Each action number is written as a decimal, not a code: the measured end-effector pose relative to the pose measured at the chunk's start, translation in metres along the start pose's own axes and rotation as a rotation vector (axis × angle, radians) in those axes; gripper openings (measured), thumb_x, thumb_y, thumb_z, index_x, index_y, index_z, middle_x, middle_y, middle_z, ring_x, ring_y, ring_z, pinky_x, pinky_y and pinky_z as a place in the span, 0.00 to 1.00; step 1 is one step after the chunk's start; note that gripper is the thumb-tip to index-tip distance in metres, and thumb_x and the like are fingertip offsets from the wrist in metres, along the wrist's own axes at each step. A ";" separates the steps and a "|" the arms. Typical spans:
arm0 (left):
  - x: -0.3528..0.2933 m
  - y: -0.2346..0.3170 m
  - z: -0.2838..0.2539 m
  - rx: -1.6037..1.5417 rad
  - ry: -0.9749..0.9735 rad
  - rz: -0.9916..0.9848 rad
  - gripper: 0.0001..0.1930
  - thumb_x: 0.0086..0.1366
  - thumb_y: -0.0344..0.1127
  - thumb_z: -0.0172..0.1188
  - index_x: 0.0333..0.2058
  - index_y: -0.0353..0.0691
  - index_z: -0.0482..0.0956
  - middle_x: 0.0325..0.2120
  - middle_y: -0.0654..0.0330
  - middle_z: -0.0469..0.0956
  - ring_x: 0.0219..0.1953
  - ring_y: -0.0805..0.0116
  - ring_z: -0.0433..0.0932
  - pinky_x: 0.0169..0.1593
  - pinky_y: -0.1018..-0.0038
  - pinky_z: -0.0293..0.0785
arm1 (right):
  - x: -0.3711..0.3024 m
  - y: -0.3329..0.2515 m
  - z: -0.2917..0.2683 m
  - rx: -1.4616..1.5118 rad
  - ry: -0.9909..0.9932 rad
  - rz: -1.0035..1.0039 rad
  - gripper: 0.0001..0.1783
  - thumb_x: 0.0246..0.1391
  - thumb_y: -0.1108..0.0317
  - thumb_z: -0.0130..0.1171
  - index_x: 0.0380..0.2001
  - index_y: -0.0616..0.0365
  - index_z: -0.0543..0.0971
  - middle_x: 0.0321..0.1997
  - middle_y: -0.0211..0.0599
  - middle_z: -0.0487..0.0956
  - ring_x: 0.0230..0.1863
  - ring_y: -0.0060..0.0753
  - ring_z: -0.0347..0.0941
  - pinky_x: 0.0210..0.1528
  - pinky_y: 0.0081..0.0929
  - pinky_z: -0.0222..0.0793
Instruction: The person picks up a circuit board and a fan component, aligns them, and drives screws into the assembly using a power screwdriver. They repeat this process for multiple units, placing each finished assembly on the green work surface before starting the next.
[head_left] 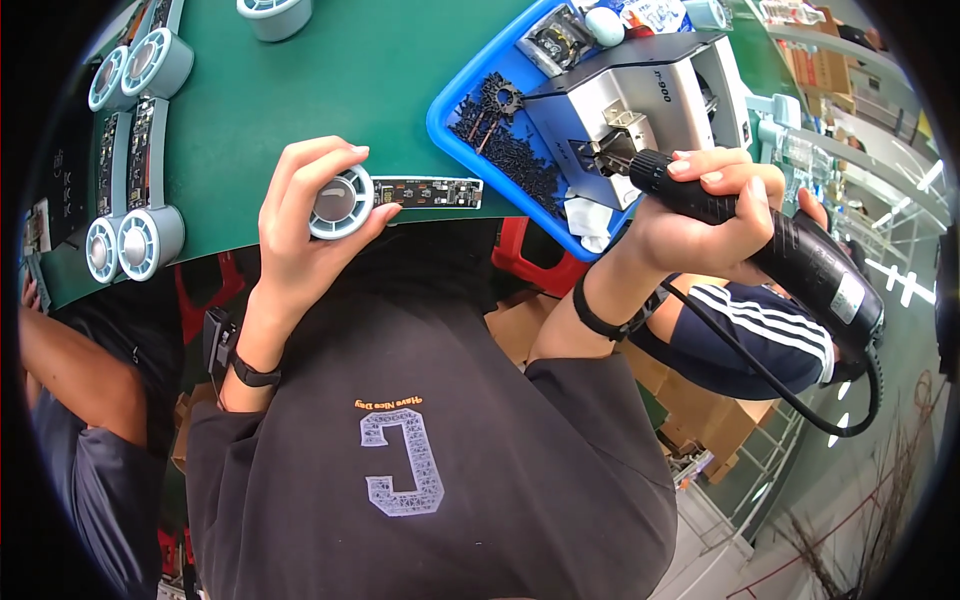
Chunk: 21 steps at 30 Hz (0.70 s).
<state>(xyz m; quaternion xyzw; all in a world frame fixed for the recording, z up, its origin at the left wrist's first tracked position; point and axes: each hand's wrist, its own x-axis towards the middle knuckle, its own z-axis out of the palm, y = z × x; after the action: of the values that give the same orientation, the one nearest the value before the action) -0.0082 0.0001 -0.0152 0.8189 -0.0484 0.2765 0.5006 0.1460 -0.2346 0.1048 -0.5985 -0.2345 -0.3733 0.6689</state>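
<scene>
My left hand grips a pale blue-grey device by its round, ribbed end, thumb and fingers curled around the rim. From that end a straight arm with an exposed circuit board points right over the green table's near edge. A black corded electric screwdriver is wrapped in the fingers of my right hand. Its bit points left into the front of a silver-grey screw feeder; whether the bit touches a screw cannot be made out.
A blue plastic bin holds the feeder, many small black screws and a crumpled white wrapper. Several similar devices stand at the left of the green table. Other people sit at both sides, near red stools.
</scene>
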 end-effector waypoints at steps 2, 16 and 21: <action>0.000 0.000 0.000 0.001 0.001 0.001 0.32 0.50 0.26 0.84 0.54 0.37 0.81 0.47 0.52 0.81 0.43 0.60 0.83 0.44 0.67 0.82 | -0.001 0.001 -0.002 -0.040 -0.027 -0.001 0.29 0.51 0.77 0.52 0.58 0.64 0.61 0.16 0.41 0.67 0.08 0.36 0.64 0.14 0.30 0.72; -0.002 0.000 0.000 -0.007 -0.005 -0.002 0.32 0.50 0.25 0.84 0.54 0.37 0.80 0.47 0.51 0.80 0.43 0.59 0.83 0.44 0.67 0.82 | 0.005 -0.005 -0.008 -0.018 -0.051 -0.023 0.31 0.52 0.76 0.52 0.60 0.60 0.59 0.18 0.41 0.69 0.09 0.35 0.66 0.15 0.31 0.73; -0.003 -0.001 0.000 0.001 0.000 -0.008 0.32 0.50 0.25 0.84 0.54 0.37 0.80 0.47 0.51 0.80 0.44 0.59 0.83 0.44 0.67 0.82 | -0.001 -0.002 -0.003 -0.009 -0.044 0.002 0.30 0.52 0.76 0.52 0.59 0.63 0.60 0.18 0.41 0.69 0.09 0.36 0.66 0.14 0.31 0.73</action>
<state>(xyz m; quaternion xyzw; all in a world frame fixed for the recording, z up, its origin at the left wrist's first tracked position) -0.0103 0.0000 -0.0173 0.8192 -0.0451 0.2745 0.5015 0.1437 -0.2372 0.1043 -0.6098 -0.2470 -0.3603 0.6613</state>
